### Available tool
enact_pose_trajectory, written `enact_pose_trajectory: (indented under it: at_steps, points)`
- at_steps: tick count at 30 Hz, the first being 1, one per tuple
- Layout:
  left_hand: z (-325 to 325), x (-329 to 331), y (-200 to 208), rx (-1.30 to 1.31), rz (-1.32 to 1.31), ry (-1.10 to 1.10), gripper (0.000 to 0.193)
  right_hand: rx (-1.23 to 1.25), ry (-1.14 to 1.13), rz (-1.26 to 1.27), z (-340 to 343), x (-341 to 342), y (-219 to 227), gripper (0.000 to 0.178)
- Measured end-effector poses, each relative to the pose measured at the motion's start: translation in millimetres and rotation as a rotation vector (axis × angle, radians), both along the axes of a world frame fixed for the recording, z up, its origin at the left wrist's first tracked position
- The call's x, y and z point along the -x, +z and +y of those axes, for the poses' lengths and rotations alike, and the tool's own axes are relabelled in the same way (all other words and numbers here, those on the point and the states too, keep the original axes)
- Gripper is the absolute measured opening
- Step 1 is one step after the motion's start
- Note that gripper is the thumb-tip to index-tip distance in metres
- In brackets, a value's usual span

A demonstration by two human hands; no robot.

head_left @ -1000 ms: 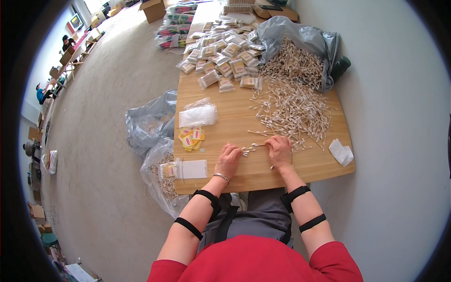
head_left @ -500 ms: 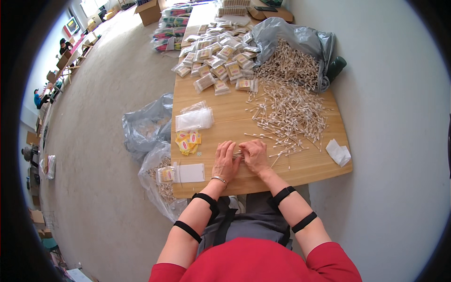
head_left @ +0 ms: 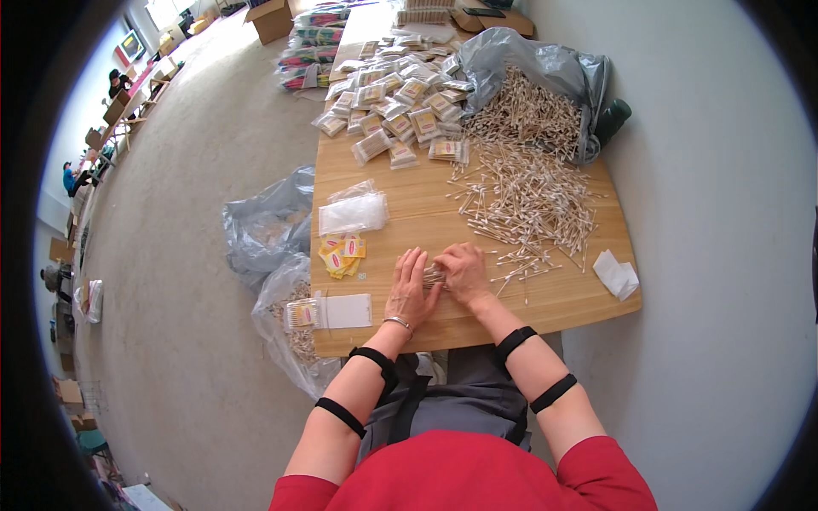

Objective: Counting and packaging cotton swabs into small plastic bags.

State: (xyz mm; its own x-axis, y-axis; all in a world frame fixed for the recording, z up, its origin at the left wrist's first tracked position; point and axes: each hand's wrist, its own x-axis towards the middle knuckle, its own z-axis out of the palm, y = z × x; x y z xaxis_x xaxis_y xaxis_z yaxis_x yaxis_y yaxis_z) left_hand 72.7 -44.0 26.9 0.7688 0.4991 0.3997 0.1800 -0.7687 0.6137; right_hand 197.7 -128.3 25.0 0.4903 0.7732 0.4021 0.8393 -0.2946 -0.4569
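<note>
A small bundle of cotton swabs lies between my hands near the table's front edge. My left hand closes on its left side, fingers pointing away and thumb against the sticks. Against the right end, my right hand is curled, its fingertips pinching the swabs and partly hidden. Loose cotton swabs spread in a heap beyond my right hand. To the left lie yellow printed cards, clear plastic bags and a filled swab packet beside a white card.
A grey plastic sack spills swabs at the back right, by a dark green bottle. Filled packets pile up at the back. A crumpled white tissue sits at the right edge. Plastic sacks stand left of the table.
My right hand has shifted slightly away from me, and more of the swab bundle shows between the hands. My left hand's fingers have straightened a little; it stays in nearly the same place.
</note>
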Motion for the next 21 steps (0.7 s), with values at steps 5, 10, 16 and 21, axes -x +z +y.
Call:
enact_pose_trajectory:
  at_steps: [5, 10, 16, 21]
  points:
    - [3, 3, -2, -0.028, 0.040, -0.021, 0.050, -0.037, -0.033, 0.092, 2, 0, 0, 0.010]
    - [6, 4, -2, 0.023, 0.011, -0.108, 0.042, -0.071, -0.149, 0.065, -18, -39, 7, 0.011]
    - [5, 5, 3, 0.023, 0.037, -0.141, 0.049, 0.000, -0.281, -0.093, -34, -31, 6, 0.015]
    - [5, 5, -1, 0.027, 0.049, -0.144, 0.049, 0.033, -0.211, 0.068, -22, -14, -4, 0.020]
